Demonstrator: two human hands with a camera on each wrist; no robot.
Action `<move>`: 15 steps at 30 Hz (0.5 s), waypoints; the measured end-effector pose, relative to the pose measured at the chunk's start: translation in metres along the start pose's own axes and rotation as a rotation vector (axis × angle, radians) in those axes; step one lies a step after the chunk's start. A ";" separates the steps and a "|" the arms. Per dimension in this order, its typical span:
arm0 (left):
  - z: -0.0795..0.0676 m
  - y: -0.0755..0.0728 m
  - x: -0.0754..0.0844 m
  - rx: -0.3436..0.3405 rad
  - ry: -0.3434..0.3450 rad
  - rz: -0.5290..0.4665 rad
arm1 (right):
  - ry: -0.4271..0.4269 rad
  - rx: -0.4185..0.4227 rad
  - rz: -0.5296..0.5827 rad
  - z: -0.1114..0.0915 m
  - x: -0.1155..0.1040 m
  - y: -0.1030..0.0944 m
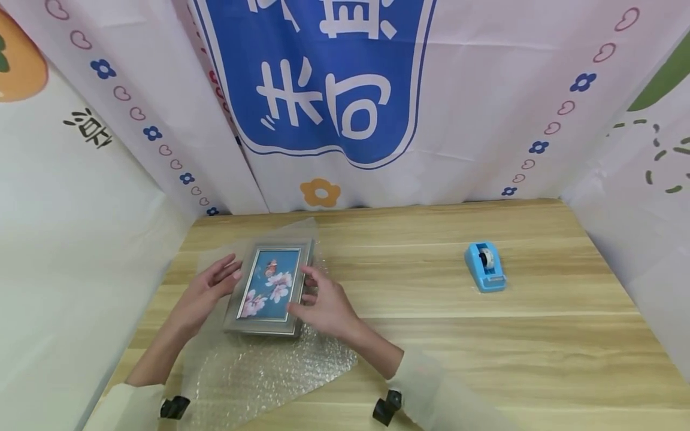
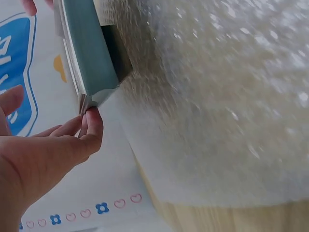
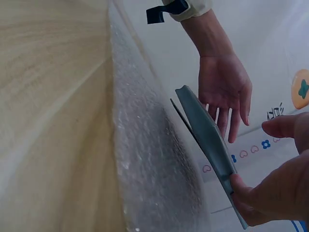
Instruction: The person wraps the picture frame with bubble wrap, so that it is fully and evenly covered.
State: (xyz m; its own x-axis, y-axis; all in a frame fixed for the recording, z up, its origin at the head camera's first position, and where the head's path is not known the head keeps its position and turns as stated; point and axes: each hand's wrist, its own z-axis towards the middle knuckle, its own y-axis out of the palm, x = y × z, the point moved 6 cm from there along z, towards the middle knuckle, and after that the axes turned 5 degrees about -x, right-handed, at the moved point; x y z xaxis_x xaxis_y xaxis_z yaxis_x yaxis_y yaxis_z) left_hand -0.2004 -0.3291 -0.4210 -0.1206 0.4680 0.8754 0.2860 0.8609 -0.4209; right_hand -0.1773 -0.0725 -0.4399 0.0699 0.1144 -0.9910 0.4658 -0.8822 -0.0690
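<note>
A silver-grey picture frame (image 1: 261, 324) with a blue flower-and-butterfly picture is over a sheet of bubble wrap (image 1: 280, 371). My right hand (image 1: 329, 307) holds its right edge, the thumb overlapping the front in the head view. In the right wrist view, fingertips (image 3: 240, 186) touch the edge while the thumb stands away from it. My left hand (image 1: 202, 296) is at the left side with loose fingers, and the left wrist view puts a fingertip right at a frame corner. A dark backing flap (image 2: 118, 53) angles out from the frame's back.
A blue tape dispenser (image 1: 485, 266) stands to the right on the wooden table (image 1: 431, 359). Printed cloth (image 1: 485, 90) hangs behind the table and at both sides. The bubble wrap reaches the table's near left part.
</note>
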 end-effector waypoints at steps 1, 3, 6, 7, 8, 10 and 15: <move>-0.002 -0.002 -0.002 0.005 0.000 -0.001 | 0.003 -0.007 -0.006 0.000 0.001 0.004; -0.005 -0.007 -0.007 0.014 -0.002 -0.002 | 0.000 -0.020 -0.016 0.001 0.002 0.011; -0.009 -0.013 -0.012 0.020 0.002 0.001 | -0.007 -0.028 -0.017 0.004 0.005 0.020; -0.010 -0.014 -0.014 0.020 0.003 0.005 | -0.011 -0.030 -0.021 0.005 0.006 0.022; -0.010 -0.015 -0.016 0.020 0.003 0.006 | -0.017 -0.032 -0.023 0.006 0.007 0.025; -0.011 -0.017 -0.020 0.022 0.006 0.010 | -0.024 -0.034 -0.028 0.007 0.009 0.029; -0.014 -0.022 -0.027 0.035 0.004 0.021 | -0.030 -0.042 -0.047 0.010 0.010 0.036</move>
State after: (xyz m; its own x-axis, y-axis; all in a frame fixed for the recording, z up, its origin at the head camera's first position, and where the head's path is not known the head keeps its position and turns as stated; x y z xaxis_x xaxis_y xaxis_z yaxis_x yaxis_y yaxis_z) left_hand -0.1897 -0.3637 -0.4317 -0.1113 0.4851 0.8674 0.2549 0.8575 -0.4469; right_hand -0.1687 -0.1082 -0.4538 0.0213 0.1407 -0.9898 0.5045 -0.8563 -0.1109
